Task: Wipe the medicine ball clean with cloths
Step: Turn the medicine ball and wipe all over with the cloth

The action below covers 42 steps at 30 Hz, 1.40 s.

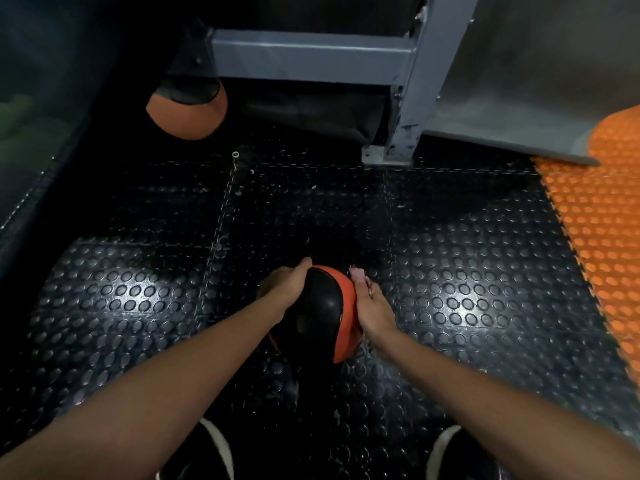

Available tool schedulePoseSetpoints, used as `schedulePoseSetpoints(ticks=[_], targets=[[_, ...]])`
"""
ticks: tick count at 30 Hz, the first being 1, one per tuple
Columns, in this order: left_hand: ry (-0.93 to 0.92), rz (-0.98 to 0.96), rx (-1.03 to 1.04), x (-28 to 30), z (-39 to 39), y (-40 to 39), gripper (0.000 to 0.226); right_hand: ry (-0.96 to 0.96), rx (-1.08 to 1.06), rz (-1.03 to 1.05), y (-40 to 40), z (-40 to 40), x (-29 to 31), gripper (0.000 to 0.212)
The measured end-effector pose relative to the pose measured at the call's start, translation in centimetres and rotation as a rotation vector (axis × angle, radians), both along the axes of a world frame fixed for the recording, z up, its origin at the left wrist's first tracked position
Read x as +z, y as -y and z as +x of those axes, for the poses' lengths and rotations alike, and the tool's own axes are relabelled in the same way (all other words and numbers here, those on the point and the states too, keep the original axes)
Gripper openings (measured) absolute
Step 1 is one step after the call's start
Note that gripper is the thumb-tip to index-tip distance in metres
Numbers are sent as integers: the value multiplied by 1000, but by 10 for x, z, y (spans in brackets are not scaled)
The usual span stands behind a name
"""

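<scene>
A black and orange medicine ball (320,311) sits low over the black studded floor, between my two hands. My left hand (285,287) is pressed flat against its left side, thumb up over the top. My right hand (372,308) holds its right side, with a small pinkish cloth (356,273) pinched between the fingers and the ball's orange band. Most of the cloth is hidden under that hand.
A second orange and black ball (187,112) lies at the back left beside a grey-blue steel frame (311,58) and its bolted post (401,133). An orange studded mat (602,216) runs along the right. My two shoes (207,455) show at the bottom edge.
</scene>
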State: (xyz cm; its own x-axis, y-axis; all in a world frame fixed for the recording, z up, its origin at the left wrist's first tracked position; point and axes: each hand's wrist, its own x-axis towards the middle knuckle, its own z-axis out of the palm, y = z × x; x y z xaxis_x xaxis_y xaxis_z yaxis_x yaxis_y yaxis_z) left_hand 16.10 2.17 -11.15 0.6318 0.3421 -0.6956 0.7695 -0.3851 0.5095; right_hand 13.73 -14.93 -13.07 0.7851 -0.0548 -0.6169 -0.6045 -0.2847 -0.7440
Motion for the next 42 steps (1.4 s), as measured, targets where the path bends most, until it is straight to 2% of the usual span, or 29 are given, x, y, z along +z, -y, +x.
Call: schedulePoseSetpoints(ticks=[3, 5, 8, 11, 16, 19, 22, 24, 28, 30, 33, 35, 39, 42], targets=[[106, -15, 93, 4, -6, -5, 68, -19, -48, 41, 1, 8, -6, 68], [169, 61, 111, 2, -19, -3, 74, -4, -98, 134, -1, 7, -10, 55], [102, 112, 172, -1, -39, 12, 86, 76, -190, 193, -6, 0, -15, 43], [159, 87, 261, -3, -42, 14, 81, 160, -156, 158, -12, -13, -8, 37], [255, 14, 239, -11, -44, -6, 75, 254, -111, 146, -14, -25, -15, 30], [283, -50, 221, -18, -47, -15, 74, 112, -181, 182, -12, -19, -34, 36], [290, -76, 209, -19, -48, -22, 70, -127, -189, 210, -13, -4, -37, 43], [294, -97, 204, -20, -47, -25, 70, -101, -232, 221, -16, -3, -34, 36], [319, -115, 167, -26, -51, -36, 75, 128, -271, 178, -23, -14, -33, 24], [331, -136, 136, -27, -52, -37, 75, 84, -239, 176, -21, -18, -40, 28], [372, -125, 107, -25, -51, -34, 63, -120, -147, 149, -12, -15, -53, 40], [375, -121, 97, -24, -46, -33, 57, -196, -172, 172, -8, -14, -54, 36], [349, -155, 107, -27, -38, -37, 55, 89, -286, 253, -17, -10, -36, 27], [334, -152, 110, -29, -32, -38, 54, 166, -226, 189, -28, -7, -30, 28]])
